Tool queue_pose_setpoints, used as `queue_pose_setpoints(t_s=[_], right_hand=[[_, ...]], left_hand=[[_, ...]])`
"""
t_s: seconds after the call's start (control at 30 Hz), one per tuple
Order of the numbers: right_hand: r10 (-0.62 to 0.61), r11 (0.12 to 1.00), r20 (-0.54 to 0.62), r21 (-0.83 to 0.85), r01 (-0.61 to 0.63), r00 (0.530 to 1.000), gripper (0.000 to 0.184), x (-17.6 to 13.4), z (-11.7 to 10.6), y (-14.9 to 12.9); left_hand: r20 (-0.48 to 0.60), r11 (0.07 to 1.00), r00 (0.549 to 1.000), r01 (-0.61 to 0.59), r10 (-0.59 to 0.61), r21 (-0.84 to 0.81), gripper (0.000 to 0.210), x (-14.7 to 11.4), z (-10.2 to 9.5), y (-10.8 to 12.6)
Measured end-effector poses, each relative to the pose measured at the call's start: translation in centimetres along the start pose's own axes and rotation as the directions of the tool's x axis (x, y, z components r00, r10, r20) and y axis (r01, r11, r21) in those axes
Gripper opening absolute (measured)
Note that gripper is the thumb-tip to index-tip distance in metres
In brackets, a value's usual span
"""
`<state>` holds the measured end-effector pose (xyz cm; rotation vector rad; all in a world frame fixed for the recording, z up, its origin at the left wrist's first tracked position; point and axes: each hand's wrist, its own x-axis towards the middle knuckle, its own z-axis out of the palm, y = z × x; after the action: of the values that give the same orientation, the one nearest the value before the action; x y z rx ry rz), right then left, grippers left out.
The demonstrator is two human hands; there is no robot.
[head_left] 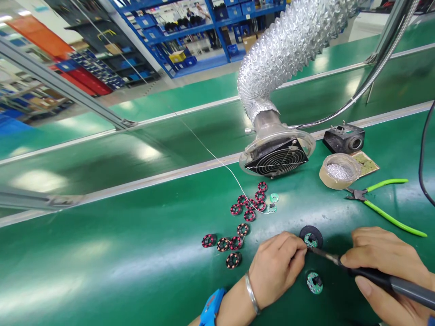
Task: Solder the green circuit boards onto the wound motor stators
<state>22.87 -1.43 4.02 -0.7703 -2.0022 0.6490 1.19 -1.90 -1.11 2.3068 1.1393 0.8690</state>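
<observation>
While R fingers (367, 256) grip the soldering iron (374, 275) at the PCB (310, 240) just past L fingers (295, 247) (pinched, contents unclear), this joint's prob. in progress; wound rings (232, 260) left of L fingers seemingly pending.

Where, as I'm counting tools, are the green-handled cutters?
In the head view, the green-handled cutters lie at right, between the round tub and the right hand.

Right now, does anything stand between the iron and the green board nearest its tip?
Nothing visible does. The right hand holds the iron, its tip at the lower edge of the board; the left hand is beside it, not between.
</observation>
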Motion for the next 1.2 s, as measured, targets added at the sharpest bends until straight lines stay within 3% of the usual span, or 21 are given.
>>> queue_pose_setpoints(t_s=[0.27, 0.47, 0.63, 0.77, 0.9, 1.03, 1.2], right_hand=[[0.025, 0.999, 0.037, -0.046, -0.024, 0.999, 0.017, -0.3, -0.3, -0.2], [0.017, 0.995, 0.086, -0.104, -0.008, 0.996, 0.028, -0.9, -1.5, 0.5], [-0.053, 0.992, 0.039, -0.108, 0.057, 0.998, 0.036, 0.0, 1.1, 2.7], [-0.100, 0.989, 0.160, -0.094, 0.116, 0.982, 0.032, -0.1, 2.9, 4.0], [-0.108, 0.989, 0.148, -0.083, 0.121, 0.983, 0.032, -0.3, 3.1, 4.2], [-0.100, 0.990, 0.139, -0.087, 0.113, 0.985, 0.030, -0.2, 2.9, 4.0], [-0.205, 0.973, 0.114, -0.080, 0.215, 0.972, 0.037, -0.2, 3.0, 4.1]], left_hand=[[-0.006, 1.000, 1.000, -0.004, 0.004, 0.004, 0.010, 0.0, 0.0, 0.2], [0.005, 1.000, 1.000, 0.005, -0.005, 0.019, 0.011, 0.1, -0.1, 0.1], [-0.007, 1.000, 1.000, -0.015, 0.015, 0.020, 0.010, 0.2, 0.0, 0.1], [-0.015, 0.999, 1.000, -0.017, 0.018, 0.050, 0.011, 0.0, 0.1, 0.2], [-0.032, 0.999, 0.999, 0.022, -0.023, -0.026, 0.008, 0.1, 0.1, 0.8], [-0.030, 0.971, 0.984, 0.166, -0.174, -0.169, 0.010, 0.6, 0.1, 1.6], [0.070, 0.825, 0.885, 0.456, -0.460, -0.335, 0.014, 1.1, 0.5, 2.0]])
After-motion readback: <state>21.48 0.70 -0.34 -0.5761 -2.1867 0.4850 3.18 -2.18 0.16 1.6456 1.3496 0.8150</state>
